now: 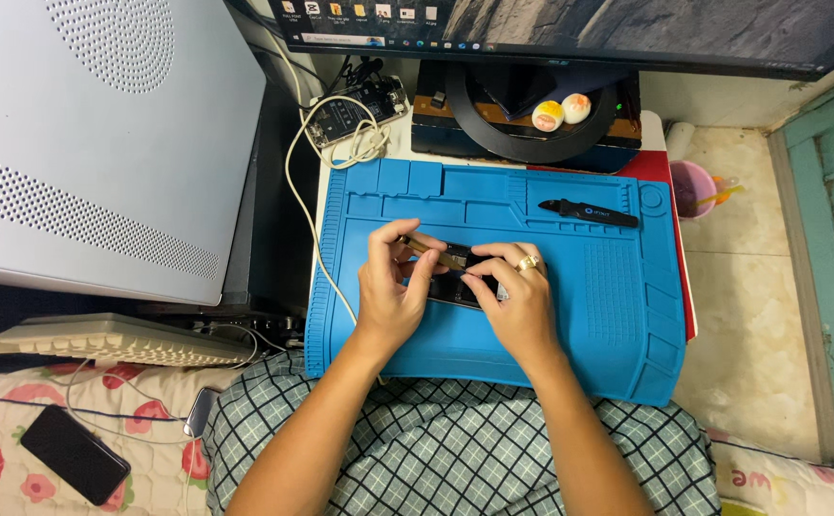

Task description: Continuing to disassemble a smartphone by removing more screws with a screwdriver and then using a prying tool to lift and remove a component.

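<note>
A dark opened phone lies on a blue silicone work mat on a small table. My left hand pinches a thin tan stick-like tool whose tip rests on the phone. My right hand, with a ring on one finger, presses down on the phone's right side with its fingertips. Both hands cover most of the phone.
A black pry tool lies in the mat's upper tray. Behind the mat are a monitor on a round stand, two small egg-shaped toys, and a circuit board with a white cable. A grey computer case, keyboard and black phone sit left.
</note>
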